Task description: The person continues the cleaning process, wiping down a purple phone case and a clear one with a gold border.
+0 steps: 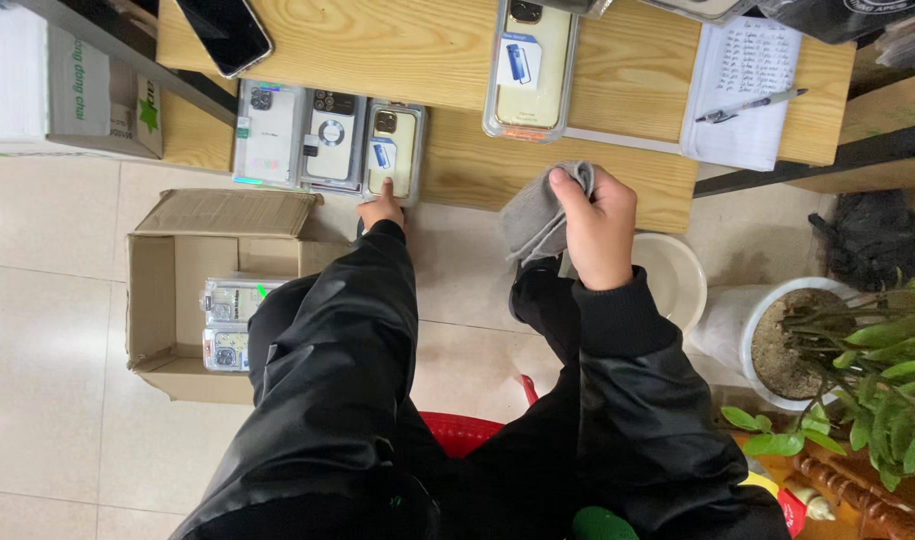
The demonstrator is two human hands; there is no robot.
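The left hand [383, 210] reaches to the near edge of the wooden tabletop [618, 70], fingertips touching a packaged gold phone case [394, 150]; its grip is hidden. At its 3 o'clock the right hand [598, 225] is closed around a grey cloth [535, 222]. At 10 o'clock lie two more cases [298, 135]; an open cardboard box [168, 290] sits at 8 o'clock on the floor

Three phone cases [328, 140] lie side by side on the table [618, 70]. The left hand [382, 210] touches the rightmost one. The right hand [600, 225] is to its right, holding a cloth [538, 220]. A box [218, 290] sits on the floor [48, 330] to the left, with more cases [228, 325] inside.
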